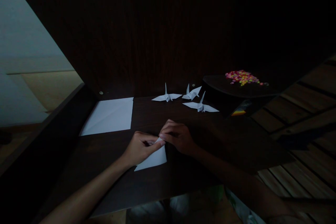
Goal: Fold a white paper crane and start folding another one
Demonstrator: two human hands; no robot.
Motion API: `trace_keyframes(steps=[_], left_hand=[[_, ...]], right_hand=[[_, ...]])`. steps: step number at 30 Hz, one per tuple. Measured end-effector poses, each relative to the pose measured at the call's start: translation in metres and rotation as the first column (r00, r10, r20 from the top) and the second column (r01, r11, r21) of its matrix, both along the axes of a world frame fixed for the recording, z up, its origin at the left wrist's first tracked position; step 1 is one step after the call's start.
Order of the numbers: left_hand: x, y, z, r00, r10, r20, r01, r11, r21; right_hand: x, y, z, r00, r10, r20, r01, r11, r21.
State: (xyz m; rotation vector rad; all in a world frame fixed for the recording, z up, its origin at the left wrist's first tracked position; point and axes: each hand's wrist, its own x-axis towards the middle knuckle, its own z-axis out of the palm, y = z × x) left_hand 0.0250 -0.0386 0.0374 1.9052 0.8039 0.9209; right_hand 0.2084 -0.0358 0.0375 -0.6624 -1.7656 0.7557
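Observation:
A folded piece of white paper lies on the dark desktop, close in front of me. My left hand grips its upper part, thumb on top and fingers mostly hidden behind. At the paper's top corner, my right hand pinches with thumb and forefinger, right against the left thumb. Beyond my hands stand three white paper cranes: one on the left, one at the back right and one nearer on the right. The exact folds under my fingers are hidden.
White sheets of paper lie at the back left of the desktop. On a small rounded shelf to the right sits a pile of colourful small pieces. A dark panel rises behind; slatted wood lies at right.

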Motion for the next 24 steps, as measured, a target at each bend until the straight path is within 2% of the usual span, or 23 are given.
trace_keyframes(steps=[4, 6, 12, 17, 21, 24], left_hand=[[0.000, 0.003, -0.004, 0.998, -0.065, 0.000, 0.064, 0.985, -0.160], [0.000, 0.005, -0.005, 0.997, -0.074, 0.008, 0.074, 0.977, -0.201], [0.001, 0.006, 0.002, 0.999, -0.044, 0.023, 0.047, 0.983, -0.179], [0.002, 0.009, -0.002, 0.999, -0.010, 0.036, 0.019, 0.964, -0.265], [0.000, 0.013, -0.005, 0.998, -0.063, 0.007, 0.062, 0.940, -0.335], [-0.002, 0.014, -0.006, 0.996, -0.087, -0.015, 0.077, 0.937, -0.341]], right_hand=[[-0.002, 0.001, -0.003, 0.999, -0.005, -0.033, 0.004, 1.000, -0.024], [-0.002, 0.002, -0.004, 0.999, -0.009, -0.040, 0.007, 0.999, -0.047], [-0.003, 0.003, -0.004, 0.999, -0.013, -0.046, 0.009, 0.996, -0.085], [-0.003, 0.005, -0.006, 0.997, -0.062, -0.053, 0.055, 0.991, -0.123], [-0.002, 0.007, -0.007, 0.993, -0.092, -0.070, 0.081, 0.985, -0.153], [-0.002, 0.009, -0.010, 0.994, -0.087, -0.061, 0.075, 0.981, -0.181]])
